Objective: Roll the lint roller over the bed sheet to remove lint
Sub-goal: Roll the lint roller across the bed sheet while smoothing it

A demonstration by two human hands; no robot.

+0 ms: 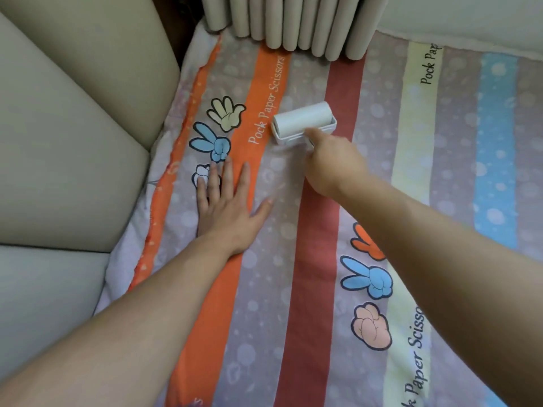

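two hands at work: right hand (pixel 332 163) clamps the lint roller (pixel 304 123) mid-stroke near the bed sheet's (pixel 293 259) far edge; left hand (pixel 226 207) presses flat, fingers straight. next stroke likely needs steady pressure.

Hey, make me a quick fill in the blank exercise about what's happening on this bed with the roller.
1. The right hand grips the lint roller, whose colour is ____.
2. The left hand lies flat on the bed sheet and holds ____.
3. The orange stripe beside the roller reads Pock Paper ____.
Missing words: white; nothing; Scissors.
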